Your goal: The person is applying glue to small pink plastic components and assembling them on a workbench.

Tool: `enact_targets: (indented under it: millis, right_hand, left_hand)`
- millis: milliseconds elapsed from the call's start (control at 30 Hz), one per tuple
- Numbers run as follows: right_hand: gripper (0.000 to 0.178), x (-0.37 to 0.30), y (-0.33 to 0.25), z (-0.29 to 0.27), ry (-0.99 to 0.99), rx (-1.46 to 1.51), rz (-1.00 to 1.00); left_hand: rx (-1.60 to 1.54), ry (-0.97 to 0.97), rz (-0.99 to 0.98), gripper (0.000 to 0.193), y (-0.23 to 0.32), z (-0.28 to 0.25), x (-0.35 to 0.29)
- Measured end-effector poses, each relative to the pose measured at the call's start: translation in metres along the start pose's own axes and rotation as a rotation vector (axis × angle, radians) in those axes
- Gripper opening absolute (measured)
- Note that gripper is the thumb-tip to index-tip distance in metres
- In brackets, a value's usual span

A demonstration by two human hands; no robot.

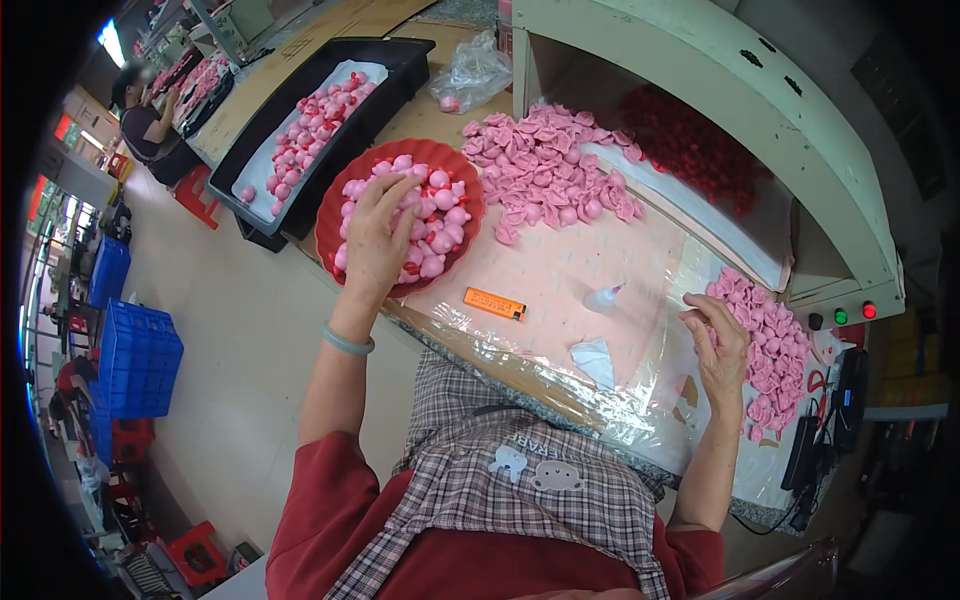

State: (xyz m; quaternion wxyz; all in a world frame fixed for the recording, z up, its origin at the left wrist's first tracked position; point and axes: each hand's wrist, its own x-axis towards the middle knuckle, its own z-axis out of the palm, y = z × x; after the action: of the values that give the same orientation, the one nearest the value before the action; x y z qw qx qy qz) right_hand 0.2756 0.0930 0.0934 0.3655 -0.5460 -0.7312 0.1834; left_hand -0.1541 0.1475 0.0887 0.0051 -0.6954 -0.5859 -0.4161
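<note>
My left hand (376, 232) is over a red scalloped bowl (330, 215) heaped with small round pink pieces (432, 262) that have red parts. Its fingers are apart and bent down toward the pieces; the fingertips are partly hidden. At the right, my right hand (722, 352) hovers above the table edge, fingers loosely bent, thumb apart, with nothing visible in it. Beside it lies a pile of pink petal-shaped pieces (765, 340). Between my hands are an orange lighter-shaped item (495, 304), a small white squeeze bottle (602, 298) and a folded white paper (593, 362).
A larger pink pile (545, 165) lies in front of a pale green machine (700, 50) with red pieces inside. A black tray (400, 75) of pink-and-red pieces stands back left, near a clear plastic bag (475, 70). Blue crates (140, 360) and a seated person (150, 125) are further left.
</note>
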Motion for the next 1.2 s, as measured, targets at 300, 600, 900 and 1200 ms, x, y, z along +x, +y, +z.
enact_targets:
  millis: [300, 600, 900, 1200]
  right_hand:
    - [0.02, 0.013, 0.003, -0.006, -0.026, -0.003, 0.052]
    - [0.024, 0.073, 0.043, -0.015, -0.125, -0.084, 0.2]
    - [0.023, 0.124, 0.115, -0.03, 0.013, -0.303, 0.181]
    - [0.027, 0.173, 0.15, 0.008, 0.093, -0.533, 0.252]
  left_hand:
    - [-0.146, -0.089, 0.194, 0.025, 0.044, 0.06, 0.017]
    - [-0.252, -0.251, 0.413, 0.022, 0.093, 0.174, 0.045]
    - [-0.16, -0.328, 0.621, 0.019, 0.098, 0.235, 0.053]
    - [-0.121, -0.39, 0.608, 0.018, 0.102, 0.234, 0.055]
